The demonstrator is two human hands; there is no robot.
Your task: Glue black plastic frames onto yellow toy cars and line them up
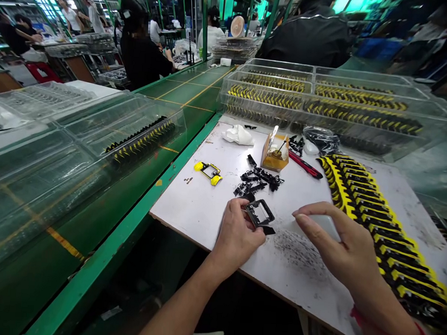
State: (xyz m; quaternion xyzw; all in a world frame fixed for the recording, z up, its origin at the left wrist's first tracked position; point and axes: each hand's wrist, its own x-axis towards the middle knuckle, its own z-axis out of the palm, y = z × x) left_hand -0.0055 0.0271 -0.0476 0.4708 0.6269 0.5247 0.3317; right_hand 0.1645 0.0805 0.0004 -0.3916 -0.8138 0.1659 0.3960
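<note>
My left hand (237, 235) grips a black plastic frame (260, 213) with a rectangular opening, tilted above the white tabletop. To its right, my right hand (344, 242) has thumb and index fingertip pressed together; whatever they may pinch is too small to make out. A pale grey-white object (326, 225) shows inside the curl of that hand, and I cannot tell if it is held. Just beyond the left hand lies a loose pile of small black parts (258, 179). A yellow and black frame piece (208, 173) sits apart on the left of the tabletop.
Rows of yellow and black pieces (384, 219) line the right side. A wooden holder (276, 157), a red and black utility knife (305, 164) and a crumpled white bag (238, 135) stand behind. Clear trays (267, 93) are stacked at the back; a green conveyor (133, 203) runs left.
</note>
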